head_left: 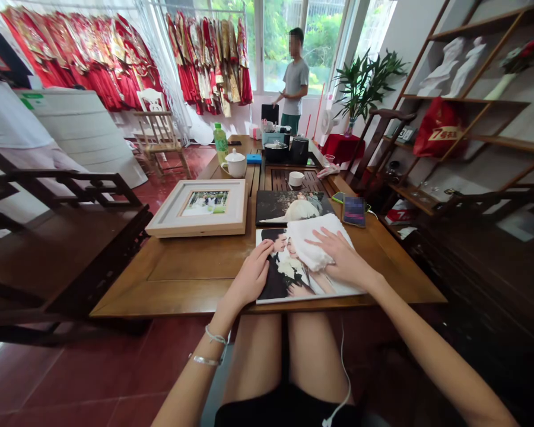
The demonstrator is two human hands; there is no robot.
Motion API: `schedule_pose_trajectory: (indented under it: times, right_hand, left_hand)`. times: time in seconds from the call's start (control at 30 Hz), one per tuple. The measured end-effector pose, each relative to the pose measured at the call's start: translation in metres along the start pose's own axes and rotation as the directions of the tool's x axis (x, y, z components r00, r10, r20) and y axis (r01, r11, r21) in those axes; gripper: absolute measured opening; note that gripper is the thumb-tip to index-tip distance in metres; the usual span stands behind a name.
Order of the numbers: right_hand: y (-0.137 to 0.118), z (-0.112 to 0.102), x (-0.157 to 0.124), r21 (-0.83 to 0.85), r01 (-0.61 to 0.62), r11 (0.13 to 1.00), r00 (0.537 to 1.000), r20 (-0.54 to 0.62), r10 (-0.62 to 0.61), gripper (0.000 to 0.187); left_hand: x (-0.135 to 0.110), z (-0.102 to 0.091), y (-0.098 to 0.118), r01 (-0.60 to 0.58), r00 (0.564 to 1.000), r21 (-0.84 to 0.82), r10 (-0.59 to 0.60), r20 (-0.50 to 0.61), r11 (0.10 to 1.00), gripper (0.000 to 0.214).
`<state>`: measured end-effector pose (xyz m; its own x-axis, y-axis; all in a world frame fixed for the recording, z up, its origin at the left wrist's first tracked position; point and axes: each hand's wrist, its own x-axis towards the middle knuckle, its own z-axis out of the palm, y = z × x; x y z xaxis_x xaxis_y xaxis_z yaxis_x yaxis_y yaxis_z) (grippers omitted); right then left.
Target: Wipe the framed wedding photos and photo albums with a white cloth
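A wedding photo panel [289, 273] lies flat near the table's front edge, showing a couple and white flowers. My left hand [251, 274] rests along its left edge with fingers stretched out. A folded white cloth [309, 243] covers the panel's upper right part. On top of this cloth my right hand [338, 255] lies flat, fingers spread. Just behind is a second, dark photo panel [271, 207], its front edge close to the first. To the left sits a pale wooden picture frame [200, 230] with a small photo inside a white mat.
Right of the panels lies a phone [354, 211] with a cable. Farther back on the wooden table [178, 284] are a white cup [296, 179], a lidded white teapot [235, 163], a green bottle [220, 142] and dark pots. A person [297, 77] stands beyond the table.
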<state>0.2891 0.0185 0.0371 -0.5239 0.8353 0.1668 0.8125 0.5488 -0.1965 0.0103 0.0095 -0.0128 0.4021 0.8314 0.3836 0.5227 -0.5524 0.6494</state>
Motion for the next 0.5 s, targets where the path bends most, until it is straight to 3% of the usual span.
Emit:
schedule_pose_trajectory:
  times: [0.17,0.27,0.37,0.5]
  right_hand:
    - [-0.033,-0.002,-0.059,0.026,0.085,0.996,0.996,0.015,-0.086,0.086]
    - [-0.048,-0.005,-0.081,0.037,0.131,0.991,0.990,0.051,-0.133,0.089]
    - [-0.044,-0.004,-0.079,0.048,0.126,0.991,0.991,0.041,-0.128,0.084]
    - [-0.010,0.001,-0.045,0.066,0.031,0.997,0.999,-0.026,-0.029,0.077]
  left_hand:
    - [0.000,0.001,0.000,0.004,1.000,0.013,-0.004,0.001,1.000,0.045]
    - [0.001,0.000,0.000,-0.011,1.000,0.023,0.011,0.003,1.000,0.046]
    - [0.001,-0.001,0.000,-0.020,1.000,0.023,0.020,0.015,1.000,0.046]
    - [0.001,-0.001,-0.001,-0.004,1.000,0.012,0.003,0.023,1.000,0.045]
